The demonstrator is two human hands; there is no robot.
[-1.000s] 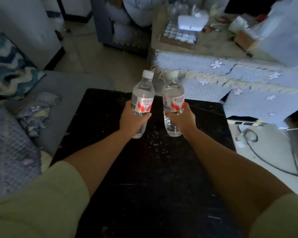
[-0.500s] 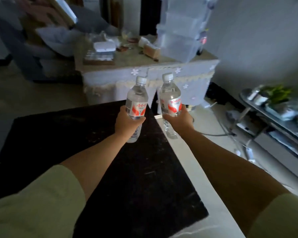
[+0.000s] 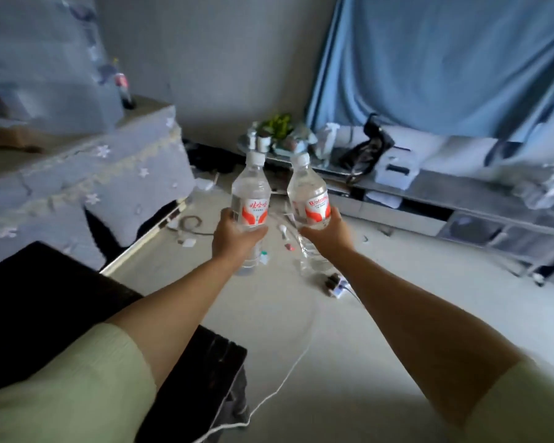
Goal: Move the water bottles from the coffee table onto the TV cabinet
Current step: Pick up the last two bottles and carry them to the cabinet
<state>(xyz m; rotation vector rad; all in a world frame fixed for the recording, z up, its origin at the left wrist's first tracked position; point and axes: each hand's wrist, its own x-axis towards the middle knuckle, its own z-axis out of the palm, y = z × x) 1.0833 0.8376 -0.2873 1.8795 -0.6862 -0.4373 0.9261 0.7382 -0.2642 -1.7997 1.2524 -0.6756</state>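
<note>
Two clear water bottles with white caps and red-and-white labels are held upright in the air over the floor. My left hand (image 3: 234, 239) grips the left bottle (image 3: 250, 199) around its middle. My right hand (image 3: 328, 233) grips the right bottle (image 3: 308, 196) the same way. Both bottles are side by side, a little apart. The dark coffee table (image 3: 45, 302) lies at the lower left, behind my left arm. The low grey TV cabinet (image 3: 454, 193) runs along the wall ahead and to the right, beyond the bottles.
On the cabinet stand a green plant (image 3: 277, 126), a black object (image 3: 365, 148) and white boxes. A blue curtain (image 3: 445, 59) hangs above it. A cloth-covered table (image 3: 87, 177) stands at the left. Cables and a power strip (image 3: 335, 284) lie on the floor.
My view has swung right, from the coffee table toward the TV cabinet. Both hands still hold the bottles, which are now over the floor instead of over the table.
</note>
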